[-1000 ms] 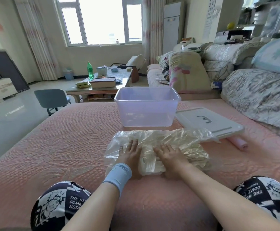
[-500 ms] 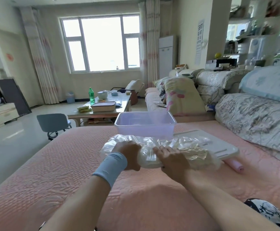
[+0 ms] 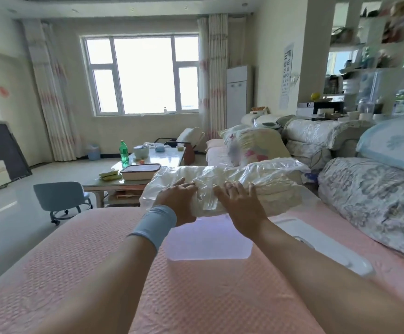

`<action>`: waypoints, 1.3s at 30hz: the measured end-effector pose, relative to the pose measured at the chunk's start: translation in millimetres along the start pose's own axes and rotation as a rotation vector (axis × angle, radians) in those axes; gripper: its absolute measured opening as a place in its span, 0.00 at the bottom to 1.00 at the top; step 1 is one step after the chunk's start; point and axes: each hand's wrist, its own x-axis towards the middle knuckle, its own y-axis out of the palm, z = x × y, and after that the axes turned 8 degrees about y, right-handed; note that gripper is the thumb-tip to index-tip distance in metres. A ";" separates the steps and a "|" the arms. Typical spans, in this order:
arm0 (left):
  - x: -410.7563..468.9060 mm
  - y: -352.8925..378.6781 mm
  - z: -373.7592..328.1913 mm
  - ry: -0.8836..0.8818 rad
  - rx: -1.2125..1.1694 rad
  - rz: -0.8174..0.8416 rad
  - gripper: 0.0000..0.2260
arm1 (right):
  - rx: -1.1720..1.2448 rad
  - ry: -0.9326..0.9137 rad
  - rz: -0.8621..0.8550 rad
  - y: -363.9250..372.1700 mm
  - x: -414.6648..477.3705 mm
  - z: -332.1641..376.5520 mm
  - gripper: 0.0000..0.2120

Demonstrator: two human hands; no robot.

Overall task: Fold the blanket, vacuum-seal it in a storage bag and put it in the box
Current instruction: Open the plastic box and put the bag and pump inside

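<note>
The clear crinkled plastic storage bag packed with a cream blanket (image 3: pixel 244 186) is held just above the translucent lavender plastic box (image 3: pixel 210 255). The left hand (image 3: pixel 179 201) and right hand (image 3: pixel 241 208) grip its near edge, fingers over the top. It looks light and squashy, with slippery film, so a hold from beneath would be surer. The box's rim must be cleared. The flat white lid (image 3: pixel 321 247) lies right of the box, and the pink quilted bed (image 3: pixel 99 261) left of it gives room.

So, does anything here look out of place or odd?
Nothing looks spilled or torn. One oddity: the sealed bag, held in the left hand and right hand above the box, looks wider than the box opening, though it is nearer the camera. The lid lies off, beside it.
</note>
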 end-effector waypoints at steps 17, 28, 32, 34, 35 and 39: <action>120.5 117.5 94.1 0.011 -0.073 0.318 0.39 | 0.323 -0.177 0.369 131.6 141.6 4.0 0.47; 153.9 71.4 103.4 -0.185 -0.521 0.762 0.29 | 0.538 -0.042 0.710 86.4 192.1 -22.9 0.35; 164.3 65.9 112.5 -0.277 -0.577 0.752 0.23 | 0.342 0.132 0.970 82.4 215.3 -48.7 0.54; 173.9 65.4 113.5 -0.203 -0.486 0.748 0.27 | 0.210 0.072 1.096 81.3 211.6 -48.1 0.56; 180.2 65.7 115.1 -0.178 -0.440 0.753 0.29 | 0.158 0.035 1.111 80.4 208.4 -44.0 0.55; 204.5 73.6 122.0 -0.065 -0.173 0.861 0.28 | 0.168 0.007 1.110 80.2 212.4 -42.5 0.54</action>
